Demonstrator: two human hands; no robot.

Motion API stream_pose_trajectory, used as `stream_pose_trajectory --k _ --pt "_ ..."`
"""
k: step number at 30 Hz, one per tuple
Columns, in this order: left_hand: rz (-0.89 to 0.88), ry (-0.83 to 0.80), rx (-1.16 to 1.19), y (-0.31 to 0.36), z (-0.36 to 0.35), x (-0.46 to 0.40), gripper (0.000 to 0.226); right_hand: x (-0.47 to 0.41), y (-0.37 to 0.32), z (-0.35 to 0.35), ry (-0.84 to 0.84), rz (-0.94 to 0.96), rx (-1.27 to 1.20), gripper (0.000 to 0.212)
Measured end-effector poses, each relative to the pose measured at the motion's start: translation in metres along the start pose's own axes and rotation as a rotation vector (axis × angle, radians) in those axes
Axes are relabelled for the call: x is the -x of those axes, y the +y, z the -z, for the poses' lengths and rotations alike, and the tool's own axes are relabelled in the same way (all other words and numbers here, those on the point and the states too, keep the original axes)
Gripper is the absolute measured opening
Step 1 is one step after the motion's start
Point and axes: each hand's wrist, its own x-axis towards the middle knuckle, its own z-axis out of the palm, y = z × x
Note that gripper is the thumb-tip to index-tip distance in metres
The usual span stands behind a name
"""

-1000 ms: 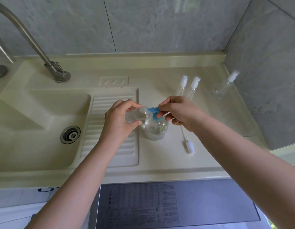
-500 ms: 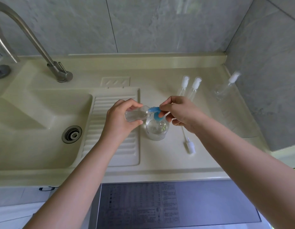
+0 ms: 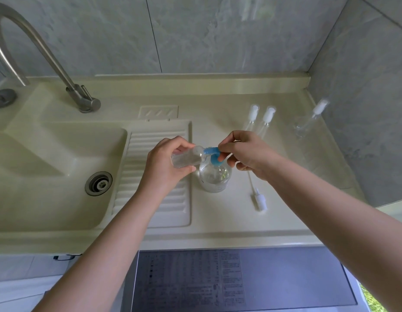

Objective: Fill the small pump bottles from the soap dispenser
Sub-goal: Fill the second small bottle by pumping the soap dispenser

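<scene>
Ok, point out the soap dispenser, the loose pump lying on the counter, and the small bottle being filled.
soap dispenser (image 3: 214, 179): head view, on its clear body.
loose pump (image 3: 260, 200): head view, on its white head.
small bottle (image 3: 187, 158): head view, on its clear side, gripped by the left hand (image 3: 166, 161).

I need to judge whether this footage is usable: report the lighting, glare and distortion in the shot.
Head view: soft, even daylight, only faint shadows; pale glare streaks on the wall tiles; wide-angle bending curves the counter edge and stretches the forearms; the clear small bottle in the left hand and the dispenser under the right hand show little contrast against the pale counter.
</scene>
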Motion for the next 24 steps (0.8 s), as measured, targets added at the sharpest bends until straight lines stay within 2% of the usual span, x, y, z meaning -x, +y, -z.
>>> stream_pose_trajectory --k 24 --pt "0.03 0.009 0.035 -0.008 -0.002 0.004 0.048 0.003 -0.001 -0.001 -0.018 -0.073 -0.059 0.007"
